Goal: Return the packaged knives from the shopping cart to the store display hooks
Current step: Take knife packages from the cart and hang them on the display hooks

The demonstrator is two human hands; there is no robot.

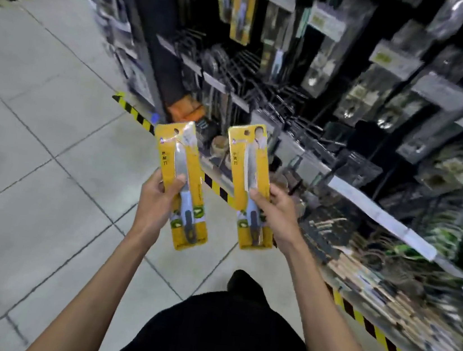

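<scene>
Gripping one yellow knife pack (pixel 181 185) in left hand (pixel 157 198), second pack (pixel 249 185) in right hand (pixel 277 214)

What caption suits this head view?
Each hand, left and right, holds a yellow knife pack before the shelves.

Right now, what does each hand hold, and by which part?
Left hand holds a yellow carded knife pack at mid-height, thumb across its front. Right hand holds a matching yellow pack, also at mid-height.
</scene>
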